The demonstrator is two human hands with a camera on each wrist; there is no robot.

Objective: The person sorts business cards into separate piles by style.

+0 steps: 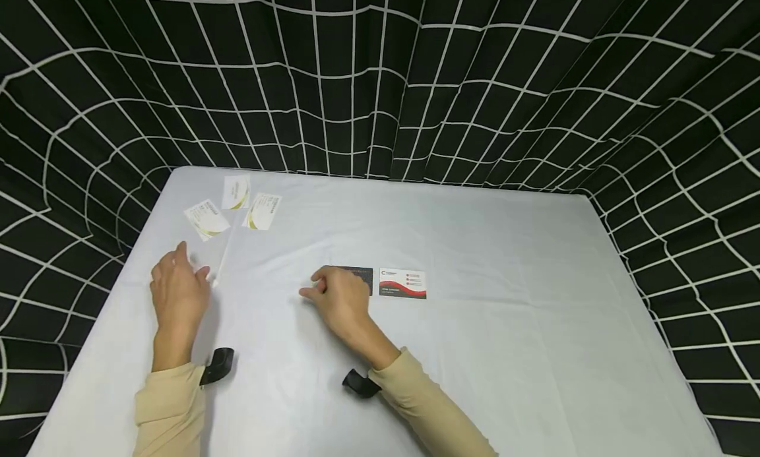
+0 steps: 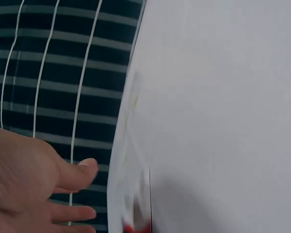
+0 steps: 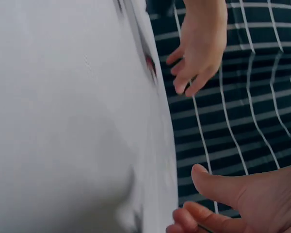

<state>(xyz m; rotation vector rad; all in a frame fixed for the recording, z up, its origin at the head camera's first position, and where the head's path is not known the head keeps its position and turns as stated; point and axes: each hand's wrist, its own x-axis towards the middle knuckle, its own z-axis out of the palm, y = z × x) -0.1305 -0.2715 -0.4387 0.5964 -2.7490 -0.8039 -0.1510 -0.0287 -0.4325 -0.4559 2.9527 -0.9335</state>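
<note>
apparently by design, the cards lie in two separate groups on the desk covered in smooth white cloth (image 1: 505, 358), flat and face up, which leaves their print exposed. near its far left corner sit three small white rectangular cards with gold curves: the back card (image 1: 236, 191), the left card (image 1: 206, 220) and the right card (image 1: 262, 212). each is turned at its own angle, so they look loosely dropped rather than squared up; whether any edges touch is hard to tell.

toward the middle, the black rectangular card with faint lettering (image 1: 366, 276) and the white, red and black rectangular card (image 1: 402, 284) lie side by side with a narrow gap, nearly in line, likely set out with more care. the black one is partly covered by the right hand (image 1: 346, 303), whose thumb and fingers bend toward each other; i cannot tell whether they pinch anything.

the left hand (image 1: 179, 289) is held just in front of the gold-curved cards, thumb and fingers apart and holding nothing, a relaxed pose that probably keeps it ready without disturbing them.
</note>
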